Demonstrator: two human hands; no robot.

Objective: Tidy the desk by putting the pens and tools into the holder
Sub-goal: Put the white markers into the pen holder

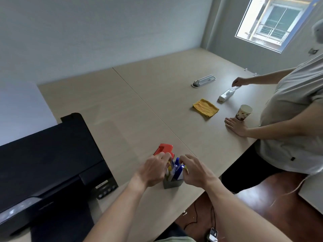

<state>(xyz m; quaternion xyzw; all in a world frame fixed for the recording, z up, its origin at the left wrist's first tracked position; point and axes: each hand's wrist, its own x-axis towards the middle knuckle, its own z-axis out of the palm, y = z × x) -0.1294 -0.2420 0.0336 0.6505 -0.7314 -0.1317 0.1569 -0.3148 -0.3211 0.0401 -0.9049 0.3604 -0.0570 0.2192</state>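
A small grey holder point(173, 184) stands on the desk near its front edge, with several blue-capped pens point(176, 167) upright in it. My left hand point(153, 169) is at the holder's left side, its fingers closed on the tops of yellow pens point(169, 165). My right hand point(195, 170) is at the right side, fingertips pinching the blue pens' caps. A red stapler-like tool point(163, 148) lies on the desk just behind my left hand.
A black printer point(52, 165) fills the left of the desk. Further right lie a yellow cloth point(205, 108), a white power strip point(226, 94), a grey device point(203, 80) and a paper cup point(243, 112). Another person point(293, 109) stands at the right edge, one hand flat on the desk.
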